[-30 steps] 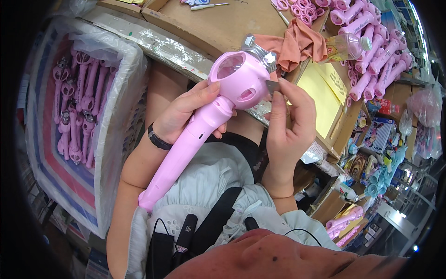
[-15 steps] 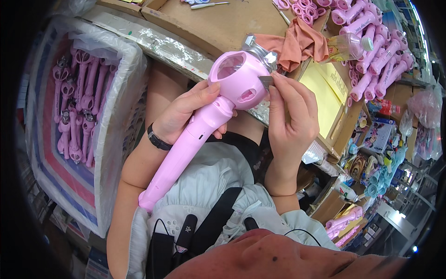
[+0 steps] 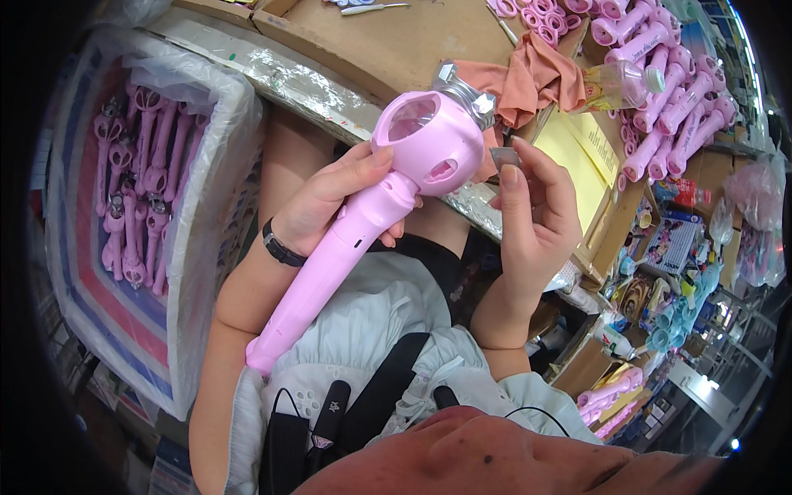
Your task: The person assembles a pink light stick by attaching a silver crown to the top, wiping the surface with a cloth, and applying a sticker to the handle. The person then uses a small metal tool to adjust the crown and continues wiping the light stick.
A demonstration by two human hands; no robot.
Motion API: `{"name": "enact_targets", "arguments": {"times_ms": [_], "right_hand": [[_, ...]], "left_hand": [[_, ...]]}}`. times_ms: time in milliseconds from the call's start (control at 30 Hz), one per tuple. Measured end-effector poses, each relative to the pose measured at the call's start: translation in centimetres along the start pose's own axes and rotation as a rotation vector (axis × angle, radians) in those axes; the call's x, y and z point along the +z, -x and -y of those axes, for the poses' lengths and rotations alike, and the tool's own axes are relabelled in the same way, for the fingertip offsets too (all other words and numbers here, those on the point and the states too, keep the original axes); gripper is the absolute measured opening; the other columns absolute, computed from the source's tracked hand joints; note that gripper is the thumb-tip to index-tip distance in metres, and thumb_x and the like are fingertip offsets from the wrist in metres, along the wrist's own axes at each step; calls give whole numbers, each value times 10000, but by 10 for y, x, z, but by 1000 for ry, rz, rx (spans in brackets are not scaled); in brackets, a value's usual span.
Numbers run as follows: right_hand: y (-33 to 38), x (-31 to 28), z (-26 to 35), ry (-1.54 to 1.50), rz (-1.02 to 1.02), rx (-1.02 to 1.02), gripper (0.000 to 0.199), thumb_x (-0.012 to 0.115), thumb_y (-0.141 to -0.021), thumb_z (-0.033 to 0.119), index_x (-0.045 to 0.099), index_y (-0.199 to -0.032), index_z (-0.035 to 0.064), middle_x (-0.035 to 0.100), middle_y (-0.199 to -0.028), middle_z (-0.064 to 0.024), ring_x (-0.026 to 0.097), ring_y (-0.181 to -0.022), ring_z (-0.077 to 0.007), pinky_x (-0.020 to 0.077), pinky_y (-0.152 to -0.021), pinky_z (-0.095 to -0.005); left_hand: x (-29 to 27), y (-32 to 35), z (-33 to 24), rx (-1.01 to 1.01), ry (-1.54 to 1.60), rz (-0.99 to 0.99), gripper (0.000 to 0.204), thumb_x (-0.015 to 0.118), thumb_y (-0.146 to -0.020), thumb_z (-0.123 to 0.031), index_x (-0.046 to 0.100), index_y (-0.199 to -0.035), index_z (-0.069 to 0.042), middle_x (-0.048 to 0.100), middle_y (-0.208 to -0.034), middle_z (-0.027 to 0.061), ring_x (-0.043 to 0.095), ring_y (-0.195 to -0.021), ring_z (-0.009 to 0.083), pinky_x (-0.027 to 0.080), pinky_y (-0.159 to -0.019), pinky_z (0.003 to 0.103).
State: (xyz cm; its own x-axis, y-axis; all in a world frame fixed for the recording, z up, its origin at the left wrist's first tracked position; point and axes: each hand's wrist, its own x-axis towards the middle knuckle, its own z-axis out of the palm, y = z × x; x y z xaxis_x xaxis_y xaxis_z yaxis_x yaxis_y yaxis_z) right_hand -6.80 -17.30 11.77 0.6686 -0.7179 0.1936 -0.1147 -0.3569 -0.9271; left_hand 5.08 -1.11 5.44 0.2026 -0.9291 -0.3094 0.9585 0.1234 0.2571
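A pink plastic toy wand lies slanted across my lap, its long handle reaching toward my left elbow. Its round hollow head has oval openings and a shiny silver piece at the tip. My left hand is closed around the neck just under the head, with the thumb pressed on the head's lower edge. Between thumb and fingers of my right hand is pinched a small flat metal blade. It sits to the right of the wand's head, apart from it.
A plastic-lined crate of pink wands stands at left. Along the bench are a cardboard tray, an orange cloth, a clear bottle, yellow paper and pink rings. Pink handles are heaped at far right.
My right hand has moved right with the blade, away from the side of the wand's head. My left hand and the wand have hardly moved.
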Motion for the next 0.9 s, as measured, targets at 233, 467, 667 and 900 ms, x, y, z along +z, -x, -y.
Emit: {"name": "enact_targets", "arguments": {"times_ms": [233,467,667,900], "right_hand": [[-4,3,-10,391,-34,-532,221,744,-745,-43,667,-940,25,668,-821,-101,642,-734,-251,524,-660,-328],[-4,2,-19,457,-13,-656,295,750,-706,-27,684,-981,58,662,-895,-80,642,-741,-241,519,-637,-326],[-5,-2,-27,563,23,-788,402,730,-677,-17,717,-1060,102,654,-970,-74,633,-786,-233,512,-653,-323],[-4,-6,-27,520,92,-701,422,727,-663,22,743,-1066,144,668,-1003,-103,649,-792,-232,520,-661,-314]], "left_hand": [[-1,0,0,3,-8,11,423,524,-997,-304,367,-1292,-46,649,-952,183,688,-650,250,600,-573,341],[1,0,0,1,-5,2,417,522,-998,-306,374,-1288,-46,648,-956,185,687,-649,251,599,-572,341],[1,0,-2,-22,1,0,412,524,-995,-313,391,-1272,-38,657,-929,173,691,-639,243,602,-556,327],[2,1,-6,-57,-26,-3,435,542,-983,-316,374,-1298,-67,652,-974,187,691,-671,263,604,-582,356]]}}
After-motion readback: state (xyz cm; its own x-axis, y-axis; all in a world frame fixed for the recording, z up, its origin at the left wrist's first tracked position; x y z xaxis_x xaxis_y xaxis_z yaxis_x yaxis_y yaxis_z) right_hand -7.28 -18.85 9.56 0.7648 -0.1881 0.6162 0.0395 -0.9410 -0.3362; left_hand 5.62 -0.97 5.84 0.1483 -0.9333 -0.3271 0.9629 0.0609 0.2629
